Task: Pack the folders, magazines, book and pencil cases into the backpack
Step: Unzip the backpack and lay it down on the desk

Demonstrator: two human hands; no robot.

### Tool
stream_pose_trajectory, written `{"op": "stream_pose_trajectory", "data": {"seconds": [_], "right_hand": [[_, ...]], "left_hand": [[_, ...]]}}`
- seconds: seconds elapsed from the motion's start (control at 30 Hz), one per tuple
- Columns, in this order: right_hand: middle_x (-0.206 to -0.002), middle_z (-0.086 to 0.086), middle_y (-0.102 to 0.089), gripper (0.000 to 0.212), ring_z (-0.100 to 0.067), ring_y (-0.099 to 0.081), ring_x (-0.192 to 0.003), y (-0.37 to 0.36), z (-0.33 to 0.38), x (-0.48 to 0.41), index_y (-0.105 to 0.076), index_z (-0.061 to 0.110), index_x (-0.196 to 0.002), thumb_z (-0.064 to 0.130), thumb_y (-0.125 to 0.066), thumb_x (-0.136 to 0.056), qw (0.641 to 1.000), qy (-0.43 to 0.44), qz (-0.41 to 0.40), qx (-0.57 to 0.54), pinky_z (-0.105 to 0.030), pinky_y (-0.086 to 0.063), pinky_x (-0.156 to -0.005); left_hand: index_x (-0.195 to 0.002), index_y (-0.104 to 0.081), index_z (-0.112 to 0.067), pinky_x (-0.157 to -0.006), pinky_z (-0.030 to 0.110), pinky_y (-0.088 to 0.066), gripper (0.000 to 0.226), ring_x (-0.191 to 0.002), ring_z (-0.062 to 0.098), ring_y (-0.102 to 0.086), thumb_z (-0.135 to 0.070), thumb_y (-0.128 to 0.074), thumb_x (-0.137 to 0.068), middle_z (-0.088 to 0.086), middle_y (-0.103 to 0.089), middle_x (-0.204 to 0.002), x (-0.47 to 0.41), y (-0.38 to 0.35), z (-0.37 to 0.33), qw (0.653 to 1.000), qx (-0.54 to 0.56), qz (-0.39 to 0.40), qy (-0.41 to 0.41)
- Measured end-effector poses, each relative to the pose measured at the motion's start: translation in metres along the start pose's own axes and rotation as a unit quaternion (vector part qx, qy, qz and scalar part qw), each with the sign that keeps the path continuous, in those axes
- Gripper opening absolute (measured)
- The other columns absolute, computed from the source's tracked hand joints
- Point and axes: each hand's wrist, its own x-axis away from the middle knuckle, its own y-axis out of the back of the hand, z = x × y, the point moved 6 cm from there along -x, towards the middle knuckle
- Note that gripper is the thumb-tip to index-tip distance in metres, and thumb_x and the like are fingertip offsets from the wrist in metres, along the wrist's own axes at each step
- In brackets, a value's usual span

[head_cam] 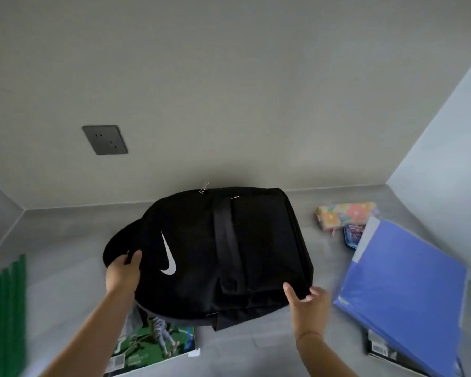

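A black backpack with a white swoosh lies on the grey table, zipped shut, its zipper pulls at the far edge. My left hand grips its left side, thumb on top. My right hand holds its near right corner with fingers curled at the edge. Under the bag's near left corner lies a magazine with a green cover. To the right are a blue folder, a floral pencil case and a darker blue pencil case partly hidden by the folder. A dark book peeks out beneath the folder.
Green items, blurred, lie at the far left edge of the table. A grey wall socket sits on the back wall. Walls close the table in at the back and on both sides.
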Motion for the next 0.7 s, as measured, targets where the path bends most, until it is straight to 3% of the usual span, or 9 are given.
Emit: {"op": "stream_pose_trajectory", "data": {"seconds": [0.1, 0.2, 0.3, 0.4, 0.5, 0.6, 0.7], "right_hand": [[-0.080, -0.008, -0.050, 0.056, -0.030, -0.061, -0.079, -0.025, -0.025, 0.019, -0.046, 0.005, -0.106, 0.040, -0.076, -0.073, 0.974, -0.149, 0.125, -0.115, -0.039, -0.053, -0.084], [-0.106, -0.006, -0.055, 0.055, -0.039, -0.063, -0.101, -0.053, -0.020, 0.037, -0.041, 0.015, -0.118, 0.033, -0.075, -0.077, 0.928, -0.217, 0.230, -0.200, -0.046, -0.057, -0.078], [-0.115, -0.012, -0.055, 0.049, -0.034, -0.059, -0.100, -0.059, 0.000, 0.008, -0.045, 0.005, -0.122, 0.011, -0.070, -0.080, 0.948, -0.157, 0.188, -0.202, -0.043, -0.056, -0.072], [-0.115, -0.019, -0.061, 0.050, -0.037, -0.061, -0.098, -0.052, 0.036, -0.038, -0.050, -0.002, -0.119, 0.014, -0.068, -0.075, 0.985, -0.048, 0.133, -0.100, -0.051, -0.054, -0.084], [-0.108, -0.023, -0.065, 0.035, -0.036, -0.062, -0.101, -0.043, 0.070, -0.071, -0.059, -0.005, -0.110, 0.009, -0.067, -0.079, 0.992, 0.029, 0.115, -0.049, -0.036, -0.048, -0.080], [-0.098, -0.018, -0.065, 0.030, -0.030, -0.062, -0.094, -0.031, 0.084, -0.082, -0.061, -0.006, -0.106, 0.014, -0.066, -0.084, 0.989, 0.026, 0.113, -0.088, -0.029, -0.041, -0.074], [-0.095, -0.014, -0.064, 0.037, -0.027, -0.061, -0.089, -0.035, 0.061, -0.059, -0.061, -0.004, -0.104, 0.025, -0.067, -0.084, 0.986, -0.001, 0.130, -0.102, -0.029, -0.041, -0.071]], "left_hand": [[-0.118, -0.056, 0.002, -0.074, 0.040, -0.046, 0.039, -0.085, 0.034, -0.056, -0.029, -0.048, -0.097, 0.023, -0.061, -0.105, 0.010, -0.006, 0.014, 1.000, 0.000, 0.008, 0.018], [-0.117, -0.057, 0.001, -0.084, 0.045, -0.050, 0.040, -0.094, 0.040, -0.059, -0.032, -0.049, -0.096, 0.023, -0.062, -0.106, 0.018, -0.010, 0.028, 0.999, 0.013, 0.020, 0.041], [-0.110, -0.061, -0.001, -0.083, 0.044, -0.051, 0.034, -0.094, 0.039, -0.062, -0.029, -0.055, -0.093, 0.022, -0.065, -0.106, 0.024, -0.013, 0.045, 0.995, 0.049, 0.042, 0.070], [-0.105, -0.061, -0.001, -0.061, 0.035, -0.056, 0.023, -0.084, 0.033, -0.063, -0.021, -0.059, -0.092, 0.018, -0.066, -0.097, 0.050, -0.025, 0.057, 0.972, 0.164, 0.113, 0.125], [-0.089, -0.058, 0.000, -0.041, 0.028, -0.054, 0.013, -0.061, 0.029, -0.064, -0.013, -0.061, -0.090, 0.018, -0.063, -0.078, 0.094, -0.041, 0.056, 0.948, 0.178, 0.206, 0.164], [-0.083, -0.058, 0.006, -0.044, 0.031, -0.057, 0.026, -0.045, 0.028, -0.064, -0.018, -0.066, -0.087, 0.020, -0.063, -0.059, 0.109, -0.047, 0.048, 0.947, 0.118, 0.259, 0.151], [-0.070, -0.059, -0.002, -0.051, 0.039, -0.059, 0.034, -0.043, 0.027, -0.062, -0.031, -0.071, -0.082, 0.010, -0.062, -0.047, 0.068, -0.030, 0.029, 0.980, 0.041, 0.188, 0.057]]}}
